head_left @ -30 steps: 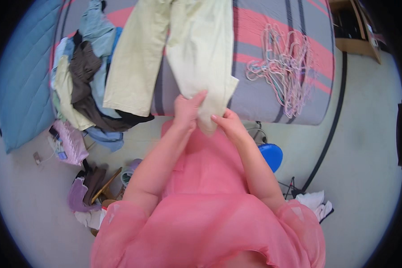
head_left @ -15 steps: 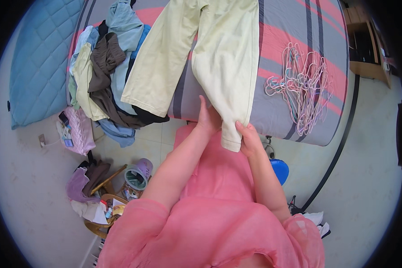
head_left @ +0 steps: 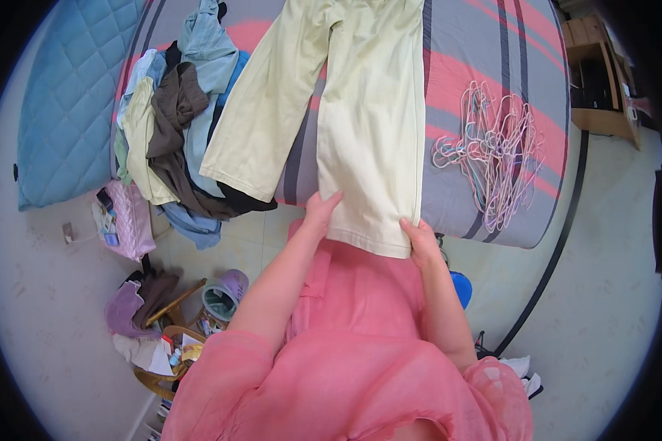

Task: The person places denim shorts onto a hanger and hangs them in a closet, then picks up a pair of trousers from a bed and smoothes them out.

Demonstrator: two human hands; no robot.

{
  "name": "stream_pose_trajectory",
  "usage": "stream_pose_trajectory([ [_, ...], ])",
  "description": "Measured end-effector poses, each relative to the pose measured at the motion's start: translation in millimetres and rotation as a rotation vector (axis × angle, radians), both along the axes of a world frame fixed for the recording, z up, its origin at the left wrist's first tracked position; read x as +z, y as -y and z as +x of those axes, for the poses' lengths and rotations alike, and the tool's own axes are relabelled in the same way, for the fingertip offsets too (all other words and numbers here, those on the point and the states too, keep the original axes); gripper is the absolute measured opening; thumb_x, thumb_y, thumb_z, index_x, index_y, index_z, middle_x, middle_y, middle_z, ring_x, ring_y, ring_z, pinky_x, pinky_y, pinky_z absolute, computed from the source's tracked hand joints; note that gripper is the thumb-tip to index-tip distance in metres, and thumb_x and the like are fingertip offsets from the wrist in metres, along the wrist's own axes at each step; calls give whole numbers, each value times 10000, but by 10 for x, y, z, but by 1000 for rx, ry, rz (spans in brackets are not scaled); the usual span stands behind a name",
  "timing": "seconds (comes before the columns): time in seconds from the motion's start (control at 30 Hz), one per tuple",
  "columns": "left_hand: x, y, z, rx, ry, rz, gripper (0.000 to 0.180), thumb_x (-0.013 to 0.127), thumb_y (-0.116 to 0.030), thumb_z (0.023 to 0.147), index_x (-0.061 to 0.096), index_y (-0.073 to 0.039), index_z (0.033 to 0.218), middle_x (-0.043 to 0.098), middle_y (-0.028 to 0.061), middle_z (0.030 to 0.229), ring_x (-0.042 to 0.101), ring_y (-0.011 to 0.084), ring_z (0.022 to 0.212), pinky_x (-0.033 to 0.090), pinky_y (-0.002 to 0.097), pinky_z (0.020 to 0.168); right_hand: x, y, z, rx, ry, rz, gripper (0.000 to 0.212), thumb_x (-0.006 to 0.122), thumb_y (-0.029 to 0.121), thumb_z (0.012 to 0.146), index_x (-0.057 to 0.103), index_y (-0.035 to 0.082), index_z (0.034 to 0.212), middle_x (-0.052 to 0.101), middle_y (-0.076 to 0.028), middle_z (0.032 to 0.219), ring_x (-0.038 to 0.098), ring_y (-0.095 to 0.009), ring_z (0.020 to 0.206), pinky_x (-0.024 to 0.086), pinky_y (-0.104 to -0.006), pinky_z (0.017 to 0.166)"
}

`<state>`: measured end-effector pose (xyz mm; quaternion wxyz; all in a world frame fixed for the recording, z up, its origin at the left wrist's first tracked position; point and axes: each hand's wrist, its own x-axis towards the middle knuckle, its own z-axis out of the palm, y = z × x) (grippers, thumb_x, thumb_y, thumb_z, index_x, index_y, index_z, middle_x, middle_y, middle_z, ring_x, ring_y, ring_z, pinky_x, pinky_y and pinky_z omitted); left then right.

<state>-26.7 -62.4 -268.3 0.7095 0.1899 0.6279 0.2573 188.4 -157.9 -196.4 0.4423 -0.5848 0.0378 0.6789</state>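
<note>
Pale yellow-green trousers lie spread over the bed, legs toward me, the waist running out of the top of the view. The right-hand leg reaches past the bed's near edge, its hem spread wide between my hands. My left hand grips the left side of that hem, thumb on top of the cloth. At the hem's right corner, my right hand pinches the fabric with the thumb uppermost. Fingers of both hands are partly hidden under the cloth. The other trouser leg lies flat, untouched.
A heap of clothes covers the bed's left side. Tangled wire hangers lie on the striped bedsheet at right. A blue quilted mattress leans at left. Below stand a bin, a cluttered basket and a blue seat.
My hands have moved apart, the left one outward to the hem's left side. The trouser leg, bunched narrow before, is now spread wide and flatter.
</note>
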Motion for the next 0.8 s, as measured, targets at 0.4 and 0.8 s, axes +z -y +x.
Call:
stream_pose_trajectory([
  [0.4,-122,257,-248,-275,-597,477,214,671,-136,776,553,13,873,612,49,745,538,99,651,433,252,590,-859,625,-30,219,855,-26,179,638,146,790,653,9,905,608,3,664,495,-48,591,423,-250,539],
  [0.8,-666,24,-412,-924,-807,340,345,635,-183,749,558,0,1031,538,199,1137,524,288,1052,430,386,873,-1531,689,247,470,962,-258,220,583,156,779,619,17,946,649,-118,807,621,-217,739,488,-324,691],
])
